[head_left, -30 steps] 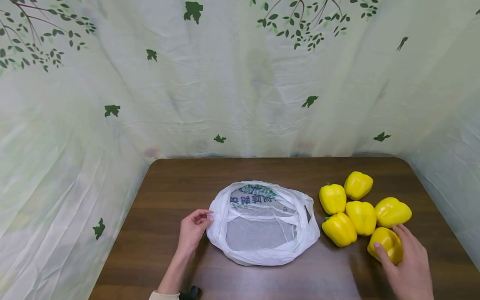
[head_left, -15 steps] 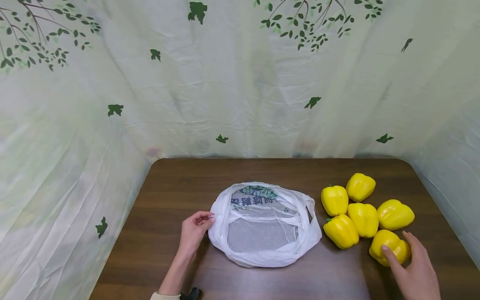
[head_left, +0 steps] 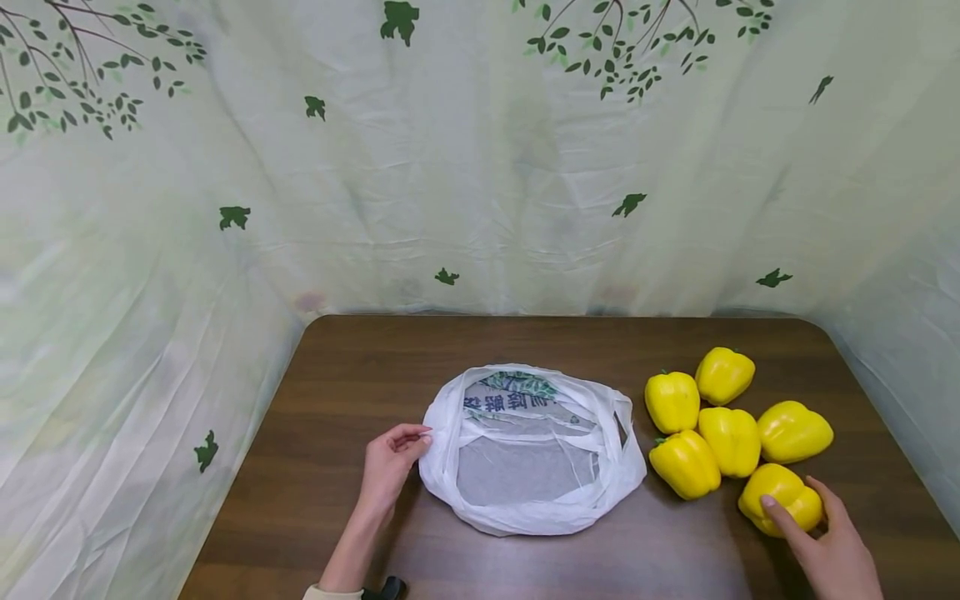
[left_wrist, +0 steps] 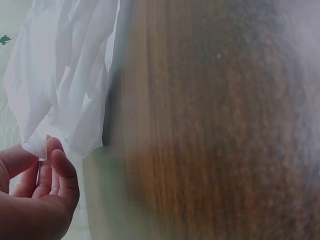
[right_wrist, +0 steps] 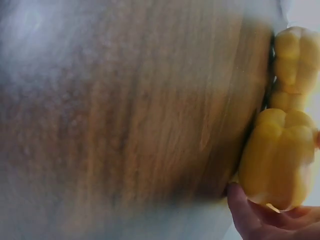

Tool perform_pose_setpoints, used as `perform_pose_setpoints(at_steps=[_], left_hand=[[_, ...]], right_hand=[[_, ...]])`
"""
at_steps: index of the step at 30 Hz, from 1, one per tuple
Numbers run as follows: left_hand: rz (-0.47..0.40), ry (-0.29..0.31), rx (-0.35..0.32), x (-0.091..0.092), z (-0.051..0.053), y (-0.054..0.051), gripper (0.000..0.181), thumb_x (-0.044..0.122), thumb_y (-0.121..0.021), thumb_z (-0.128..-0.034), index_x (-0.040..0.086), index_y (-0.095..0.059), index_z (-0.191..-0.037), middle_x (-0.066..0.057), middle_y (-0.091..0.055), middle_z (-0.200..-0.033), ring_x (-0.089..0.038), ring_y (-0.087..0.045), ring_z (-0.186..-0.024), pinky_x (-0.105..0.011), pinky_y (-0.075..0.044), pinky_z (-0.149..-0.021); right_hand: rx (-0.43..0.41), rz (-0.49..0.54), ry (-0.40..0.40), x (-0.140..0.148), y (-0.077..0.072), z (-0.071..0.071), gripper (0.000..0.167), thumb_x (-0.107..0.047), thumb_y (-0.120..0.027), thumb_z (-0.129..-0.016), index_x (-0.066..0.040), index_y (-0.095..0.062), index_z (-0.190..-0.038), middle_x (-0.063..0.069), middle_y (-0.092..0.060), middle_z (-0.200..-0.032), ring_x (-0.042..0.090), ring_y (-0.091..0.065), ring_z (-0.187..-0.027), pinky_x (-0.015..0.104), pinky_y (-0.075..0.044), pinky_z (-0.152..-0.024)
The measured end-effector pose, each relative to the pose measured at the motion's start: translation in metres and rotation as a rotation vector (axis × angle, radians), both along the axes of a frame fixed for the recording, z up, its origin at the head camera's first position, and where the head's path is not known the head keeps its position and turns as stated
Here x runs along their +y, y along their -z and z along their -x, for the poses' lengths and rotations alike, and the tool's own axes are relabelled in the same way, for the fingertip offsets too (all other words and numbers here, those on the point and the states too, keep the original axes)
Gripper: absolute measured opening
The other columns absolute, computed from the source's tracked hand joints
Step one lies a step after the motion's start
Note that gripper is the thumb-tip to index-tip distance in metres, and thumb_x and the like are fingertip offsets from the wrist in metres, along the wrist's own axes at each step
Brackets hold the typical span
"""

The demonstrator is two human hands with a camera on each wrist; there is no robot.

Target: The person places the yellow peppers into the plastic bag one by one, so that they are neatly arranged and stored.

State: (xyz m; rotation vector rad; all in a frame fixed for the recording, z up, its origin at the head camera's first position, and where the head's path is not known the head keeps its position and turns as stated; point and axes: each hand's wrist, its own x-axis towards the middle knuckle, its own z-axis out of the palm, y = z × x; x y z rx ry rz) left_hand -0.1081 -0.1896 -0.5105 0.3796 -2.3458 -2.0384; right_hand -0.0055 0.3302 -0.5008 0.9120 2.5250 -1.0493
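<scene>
A white plastic bag lies on the table with its mouth spread wide and printing visible inside. At its left edge my left hand pinches a bit of the rim between thumb and fingertips; the left wrist view shows the pinched film of the bag too. My right hand is around the nearest yellow bell pepper, thumb on its near left side and fingers along its right. In the right wrist view this pepper rests on the table, the right hand close against its end.
Several other yellow bell peppers, among them a far one and a right one, cluster right of the bag on the brown wooden table. A leaf-printed curtain encloses the back and sides.
The right hand's fingers lift off the near pepper's top to its right side and then close in on it. The left hand keeps its pinch on the bag. The view shifts slightly.
</scene>
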Motion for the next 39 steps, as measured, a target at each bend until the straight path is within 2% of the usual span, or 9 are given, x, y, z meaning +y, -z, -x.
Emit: perform_pose_setpoints(at_steps=[6,12,23,27,30,33,34,36,39], left_hand=[[-0.008,0.005,-0.013,0.0,-0.001,0.001,0.019,0.001,-0.071,-0.0877,-0.006,-0.072,-0.105,-0.014,-0.07,-0.097,-0.014,-0.063,-0.079,-0.019,-0.05,-0.071],[-0.023,0.012,-0.014,0.002,-0.001,0.001,0.02,0.002,-0.071,-0.0883,-0.006,-0.071,-0.107,-0.015,-0.07,-0.099,-0.015,-0.063,-0.081,-0.02,-0.051,-0.072],[-0.015,0.016,0.01,0.001,0.0,0.003,0.017,0.001,-0.07,-0.0886,-0.005,-0.072,-0.105,-0.015,-0.068,-0.099,-0.018,-0.062,-0.081,-0.021,-0.051,-0.073],[-0.045,0.02,0.012,0.0,-0.001,0.002,0.018,0.0,-0.069,-0.0885,-0.006,-0.071,-0.106,-0.016,-0.068,-0.097,-0.017,-0.06,-0.079,-0.021,-0.05,-0.073],[-0.056,0.017,0.009,-0.001,-0.001,0.003,0.018,-0.001,-0.069,-0.0884,-0.007,-0.071,-0.106,-0.016,-0.067,-0.097,-0.017,-0.061,-0.079,-0.021,-0.05,-0.072],[-0.058,0.017,0.013,-0.002,-0.001,0.005,0.018,-0.002,-0.068,-0.0881,-0.007,-0.071,-0.105,-0.016,-0.068,-0.098,-0.018,-0.061,-0.08,-0.022,-0.051,-0.073],[-0.058,0.017,0.015,-0.002,0.0,0.005,0.018,-0.003,-0.068,-0.088,-0.007,-0.071,-0.105,-0.016,-0.068,-0.098,-0.018,-0.062,-0.081,-0.022,-0.051,-0.074],[-0.06,0.015,0.017,-0.002,0.0,0.005,0.017,-0.004,-0.068,-0.0877,-0.007,-0.071,-0.104,-0.017,-0.067,-0.099,-0.019,-0.062,-0.082,-0.022,-0.052,-0.075],[-0.065,0.011,0.014,-0.003,0.0,0.005,0.016,-0.005,-0.067,-0.0876,-0.006,-0.071,-0.103,-0.017,-0.067,-0.099,-0.021,-0.063,-0.083,-0.024,-0.053,-0.077]], right_hand=[[0.01,-0.003,0.014,0.001,0.002,-0.002,0.1,-0.064,-0.049,-0.093,0.008,-0.013,-0.151,0.04,-0.028,-0.142,0.054,-0.039,-0.118,0.064,-0.036,-0.092],[0.069,-0.025,0.04,-0.003,0.004,-0.004,0.093,-0.06,-0.053,-0.093,0.008,-0.022,-0.148,0.038,-0.034,-0.138,0.052,-0.044,-0.114,0.062,-0.039,-0.088],[0.171,0.038,0.013,-0.004,0.006,-0.01,0.082,-0.048,-0.047,-0.1,0.007,-0.014,-0.153,0.042,-0.028,-0.144,0.056,-0.033,-0.126,0.067,-0.031,-0.098],[0.212,0.088,0.042,-0.005,0.007,-0.012,0.077,-0.043,-0.046,-0.102,0.002,-0.014,-0.155,0.038,-0.025,-0.149,0.053,-0.031,-0.13,0.066,-0.032,-0.099],[0.229,0.114,0.122,-0.006,0.009,-0.013,0.076,-0.043,-0.051,-0.1,-0.001,-0.019,-0.155,0.033,-0.029,-0.151,0.049,-0.035,-0.129,0.037,-0.049,-0.091],[0.233,0.164,0.246,-0.006,0.012,-0.012,0.077,-0.043,-0.059,-0.096,-0.006,-0.026,-0.155,0.027,-0.032,-0.152,0.037,-0.044,-0.123,0.011,-0.046,-0.066],[0.23,0.186,0.291,-0.006,0.012,-0.012,0.078,-0.044,-0.061,-0.094,-0.008,-0.027,-0.155,0.024,-0.032,-0.152,0.033,-0.045,-0.121,0.006,-0.04,-0.059],[0.219,0.215,0.352,-0.006,0.013,-0.011,0.082,-0.046,-0.065,-0.091,-0.011,-0.028,-0.155,0.021,-0.031,-0.154,0.029,-0.044,-0.118,0.006,-0.041,-0.059],[0.189,0.231,0.382,-0.004,0.014,-0.011,0.089,-0.051,-0.068,-0.088,-0.009,-0.026,-0.155,0.022,-0.028,-0.155,0.032,-0.042,-0.123,0.007,-0.039,-0.056]])
